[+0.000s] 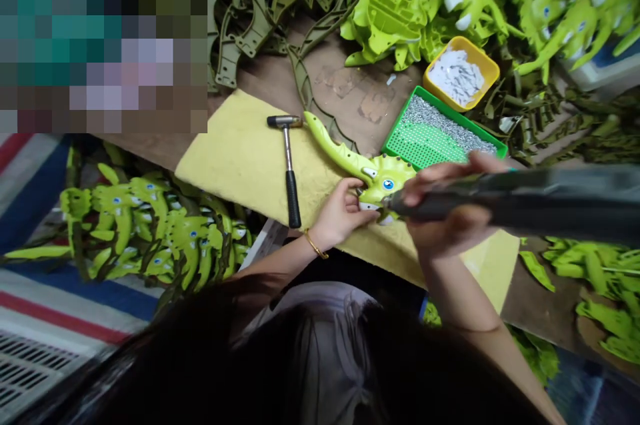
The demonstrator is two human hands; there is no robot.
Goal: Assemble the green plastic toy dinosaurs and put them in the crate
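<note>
My left hand (345, 210), with a gold bangle at the wrist, grips the lower edge of a lime-green dinosaur-head piece (395, 174) that has a blue eye and a long curved part reaching up to the left. My right hand (450, 208) is wrapped round a dark cylindrical power screwdriver (525, 202). Its tip touches the piece near the white mouth part, beside my left fingers. Beneath them lies a yellow cloth (245, 145). A hammer (289, 168) with a black handle rests on the cloth, left of the piece.
A green basket (425, 138) of small screws and a yellow tub (487, 68) of white pieces stand behind my right hand. Green parts (395, 12) and olive parts (255, 22) are heaped at the back. Assembled green pieces (165, 225) lie at left.
</note>
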